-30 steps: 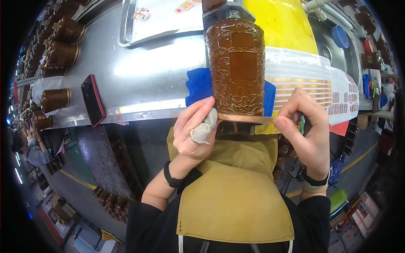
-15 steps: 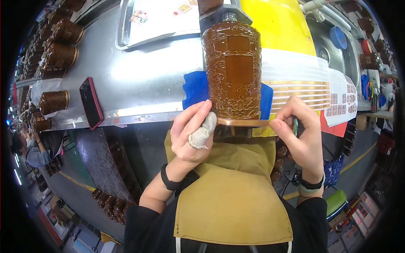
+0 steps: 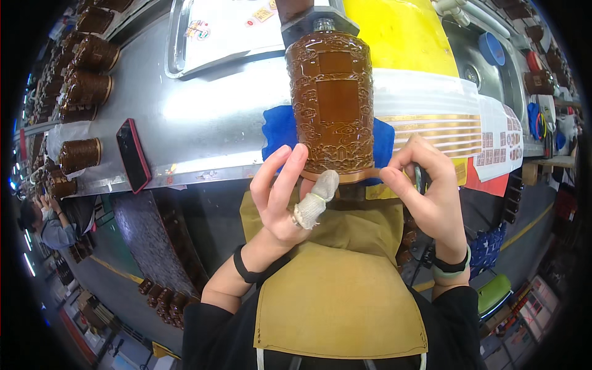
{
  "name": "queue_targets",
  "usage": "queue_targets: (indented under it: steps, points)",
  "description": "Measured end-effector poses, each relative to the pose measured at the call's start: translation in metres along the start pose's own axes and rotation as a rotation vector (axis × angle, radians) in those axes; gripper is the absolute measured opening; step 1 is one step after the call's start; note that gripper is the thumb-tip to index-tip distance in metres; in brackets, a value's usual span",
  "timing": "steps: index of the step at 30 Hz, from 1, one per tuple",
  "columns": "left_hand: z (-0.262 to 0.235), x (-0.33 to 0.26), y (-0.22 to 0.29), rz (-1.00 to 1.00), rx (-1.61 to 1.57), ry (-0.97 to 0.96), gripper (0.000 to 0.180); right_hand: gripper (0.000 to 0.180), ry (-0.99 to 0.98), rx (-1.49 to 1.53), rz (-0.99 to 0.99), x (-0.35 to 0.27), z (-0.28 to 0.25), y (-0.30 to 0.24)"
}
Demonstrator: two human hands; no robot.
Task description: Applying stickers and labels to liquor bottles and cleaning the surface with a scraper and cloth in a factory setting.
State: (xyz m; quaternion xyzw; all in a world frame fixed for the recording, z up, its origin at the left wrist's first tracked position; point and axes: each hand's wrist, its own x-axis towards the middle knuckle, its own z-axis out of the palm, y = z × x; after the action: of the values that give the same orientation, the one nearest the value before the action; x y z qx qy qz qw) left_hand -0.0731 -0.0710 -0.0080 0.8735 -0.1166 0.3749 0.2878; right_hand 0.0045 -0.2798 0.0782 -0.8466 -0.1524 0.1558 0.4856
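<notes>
A glossy brown bottle (image 3: 336,105) with raised patterns lies with its neck away from me, against a dark metal holder (image 3: 320,23). Around its near base runs a narrow gold-coloured strip (image 3: 351,177). My left hand (image 3: 280,197) is at the base's left side, two fingers stretched up and apart. Its thumb wears a whitish cloth finger cover (image 3: 316,200) and presses on the strip. Between thumb and forefinger, my right hand (image 3: 425,185) pinches the strip's free right end. A small dark greenish thing, too hidden to name, shows within that hand's curled fingers.
Blue pads (image 3: 279,131) lie under the bottle. More gold strips (image 3: 438,135) on white backing and a sticker sheet (image 3: 499,139) lie right. A phone (image 3: 133,155) and several brown bottles (image 3: 89,89) stand left. A metal tray (image 3: 179,43) and yellow sheet (image 3: 401,37) lie farther back.
My left thumb has moved right along the base onto the strip, and the left fingers have spread. My right hand has come slightly left, still pinching the strip's end.
</notes>
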Motion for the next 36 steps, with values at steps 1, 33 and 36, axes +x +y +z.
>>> queue_targets:
  steps: [1,33,36]
  points:
    - [0.002,0.002,0.004,-0.049,0.035,0.024,0.028,0.016,-0.001,-0.002,-0.004,0.000,0.001,0.000]
    - [-0.005,0.006,-0.001,0.001,0.014,-0.030,0.026,0.016,0.002,0.013,-0.066,0.005,0.014,-0.003]
    - [-0.001,0.008,0.002,0.006,0.043,0.008,0.027,0.016,0.015,-0.001,-0.075,0.005,0.015,-0.004]
